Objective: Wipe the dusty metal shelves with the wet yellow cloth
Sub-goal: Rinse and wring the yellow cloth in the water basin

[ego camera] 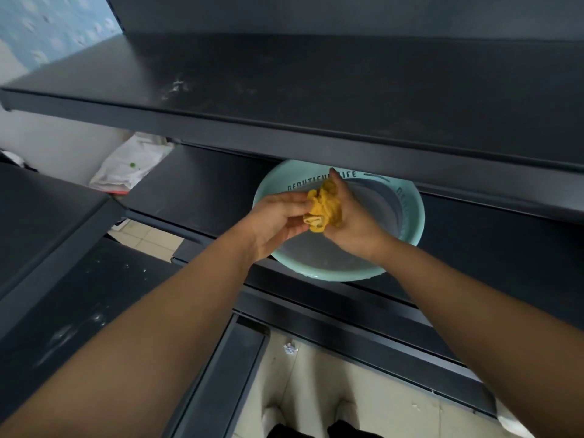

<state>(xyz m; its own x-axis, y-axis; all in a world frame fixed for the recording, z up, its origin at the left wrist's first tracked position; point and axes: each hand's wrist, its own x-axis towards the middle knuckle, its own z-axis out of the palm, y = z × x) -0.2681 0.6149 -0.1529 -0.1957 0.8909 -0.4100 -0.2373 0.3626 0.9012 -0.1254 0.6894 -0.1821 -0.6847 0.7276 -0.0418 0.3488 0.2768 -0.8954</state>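
The yellow cloth (325,207) is bunched into a crumpled wad between both my hands, held over a pale green basin (410,213). My left hand (278,219) pinches the wad's left side. On the right side, my right hand (354,219) cups it, fingers curled behind it. The basin sits on the middle dark metal shelf (196,188). Above it runs the upper metal shelf (316,90), with pale dust smudges on its top. White dust specks also mark a lower shelf (72,317) at the left.
A crumpled white plastic bag (129,165) lies at the left end of the middle shelf. Beige tiled floor (331,390) shows below, with a small scrap of paper (289,348) on it. My feet are at the bottom edge. Patterned blue wallpaper (47,30) is top left.
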